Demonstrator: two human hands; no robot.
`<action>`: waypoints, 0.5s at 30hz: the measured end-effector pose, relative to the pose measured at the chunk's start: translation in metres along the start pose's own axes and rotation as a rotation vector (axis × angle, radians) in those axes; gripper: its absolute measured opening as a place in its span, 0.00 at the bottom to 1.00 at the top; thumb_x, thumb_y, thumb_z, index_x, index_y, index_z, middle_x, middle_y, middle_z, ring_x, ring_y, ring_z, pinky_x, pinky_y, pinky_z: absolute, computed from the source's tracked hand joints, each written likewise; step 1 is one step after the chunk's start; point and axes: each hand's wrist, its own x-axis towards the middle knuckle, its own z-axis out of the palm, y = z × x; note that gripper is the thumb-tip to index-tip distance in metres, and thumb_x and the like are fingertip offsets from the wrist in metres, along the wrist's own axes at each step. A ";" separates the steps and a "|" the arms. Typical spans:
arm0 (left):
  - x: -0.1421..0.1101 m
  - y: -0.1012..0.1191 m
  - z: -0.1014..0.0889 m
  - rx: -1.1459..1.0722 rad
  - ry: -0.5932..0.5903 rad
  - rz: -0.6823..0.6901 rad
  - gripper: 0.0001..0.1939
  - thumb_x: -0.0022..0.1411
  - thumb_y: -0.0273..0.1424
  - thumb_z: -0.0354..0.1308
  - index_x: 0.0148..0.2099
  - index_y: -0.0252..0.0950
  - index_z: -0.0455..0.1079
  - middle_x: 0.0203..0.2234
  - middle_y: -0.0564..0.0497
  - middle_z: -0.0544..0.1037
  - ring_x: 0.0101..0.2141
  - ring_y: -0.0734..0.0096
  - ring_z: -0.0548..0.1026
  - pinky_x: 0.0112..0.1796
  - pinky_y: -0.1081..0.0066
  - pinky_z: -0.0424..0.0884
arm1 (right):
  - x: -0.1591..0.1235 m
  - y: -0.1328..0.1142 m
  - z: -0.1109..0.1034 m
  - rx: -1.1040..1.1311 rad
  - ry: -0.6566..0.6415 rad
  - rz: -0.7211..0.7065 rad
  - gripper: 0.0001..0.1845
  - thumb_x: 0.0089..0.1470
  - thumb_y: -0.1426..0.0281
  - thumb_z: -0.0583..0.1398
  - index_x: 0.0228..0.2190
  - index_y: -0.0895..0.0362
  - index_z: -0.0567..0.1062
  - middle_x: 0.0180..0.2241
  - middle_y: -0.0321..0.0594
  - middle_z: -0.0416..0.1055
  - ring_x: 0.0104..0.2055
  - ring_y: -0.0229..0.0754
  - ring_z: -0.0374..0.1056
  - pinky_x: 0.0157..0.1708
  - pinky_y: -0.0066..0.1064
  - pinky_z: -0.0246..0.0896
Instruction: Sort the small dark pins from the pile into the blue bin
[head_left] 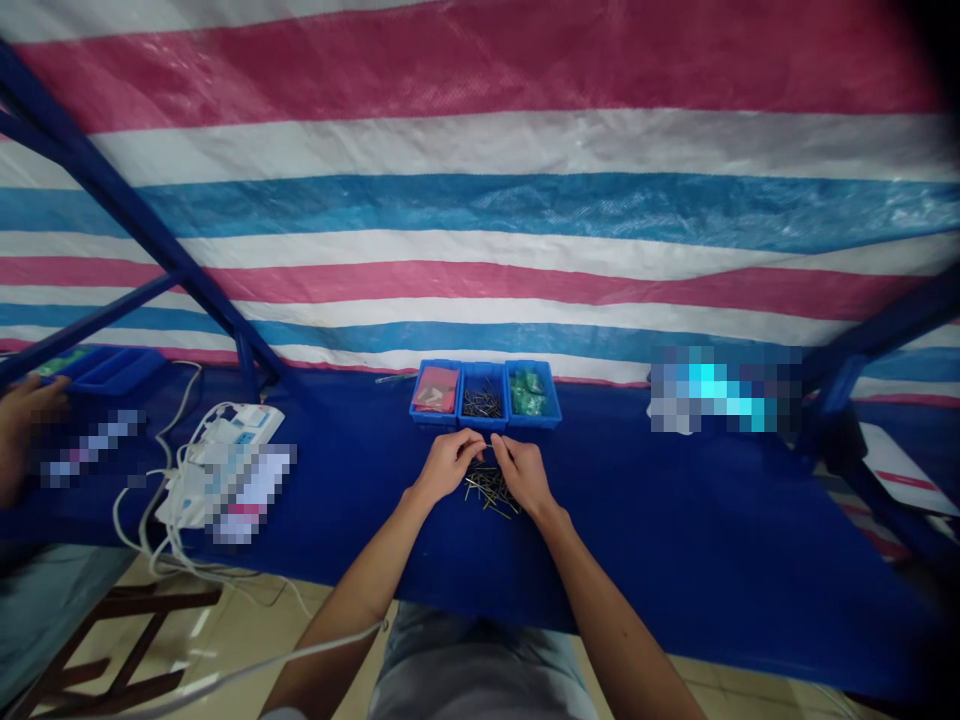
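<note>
Both hands are pinched tight at the fingertips, left hand (452, 462) and right hand (526, 472) nearly touching, and from the head view it looks like they've got one thin metal piece (489, 446) between them, though it's too small to make out properly. I'll use the middle bin (482, 423) as the landmark. It sits on a dark blue tabletop (645, 540), with a striped tarp (480, 205) in red, white and blue hanging behind it like a wall, plus blue metal framing (142, 215) off to both sides and pale tiled floor (225, 640) below the near edge. Well left of the middle bin there's a white power strip (247, 425) with a tangle of white cables (176, 540), and farther left another person's hand (30, 415) by a blue tray (120, 370). Count-wise: two hands at work, three bins in a row. Left bin (439, 420) has one reddish packet (436, 390) showing, the middle one holds loads of dark metal bits (482, 402), and the right bin (534, 420) has green stuff (529, 390), too jumbled to count. One loose pile of metal pieces (491, 490), dozens at a guess, lies on the near side of the middle bin, while the pinched piece is right at the fingertips, between bin and pile.
</note>
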 end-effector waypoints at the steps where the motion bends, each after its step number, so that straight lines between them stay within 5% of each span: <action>1: 0.000 0.000 0.000 0.001 -0.001 -0.001 0.14 0.70 0.37 0.52 0.36 0.35 0.72 0.25 0.53 0.77 0.26 0.74 0.71 0.32 0.75 0.64 | 0.000 0.000 0.000 0.010 0.003 0.005 0.26 0.68 0.58 0.48 0.19 0.56 0.61 0.18 0.30 0.53 0.20 0.33 0.52 0.25 0.29 0.44; 15: -0.001 -0.001 0.001 -0.019 0.028 0.011 0.12 0.69 0.36 0.53 0.36 0.35 0.72 0.25 0.53 0.77 0.25 0.74 0.71 0.32 0.75 0.65 | 0.001 -0.007 -0.007 0.129 0.002 0.037 0.27 0.67 0.57 0.50 0.19 0.56 0.63 0.18 0.31 0.58 0.22 0.34 0.55 0.25 0.28 0.49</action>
